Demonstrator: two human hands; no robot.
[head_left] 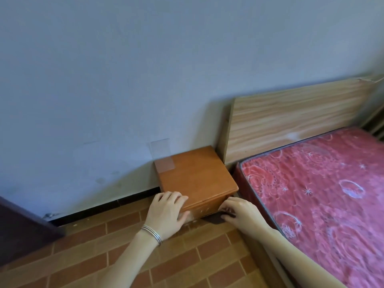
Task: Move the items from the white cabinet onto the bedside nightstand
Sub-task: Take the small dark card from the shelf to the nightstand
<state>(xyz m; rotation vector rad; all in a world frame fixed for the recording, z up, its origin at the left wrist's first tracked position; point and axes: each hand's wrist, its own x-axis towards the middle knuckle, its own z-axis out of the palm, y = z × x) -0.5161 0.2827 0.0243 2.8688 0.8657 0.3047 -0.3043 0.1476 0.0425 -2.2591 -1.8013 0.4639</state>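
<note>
The orange-brown wooden nightstand stands against the wall, left of the bed. A clear plastic stand sits on its back left corner, leaning at the wall. My left hand grips the nightstand's front left corner, fingers on top and thumb on the front face. My right hand is at the front right corner, fingers curled on a dark flat thing that juts out low at the front. What that dark thing is, I cannot tell. The white cabinet is out of view.
A bed with a red patterned mattress and a light wooden headboard fills the right side. Dark furniture stands at the left edge. Brick-patterned floor lies below my arms.
</note>
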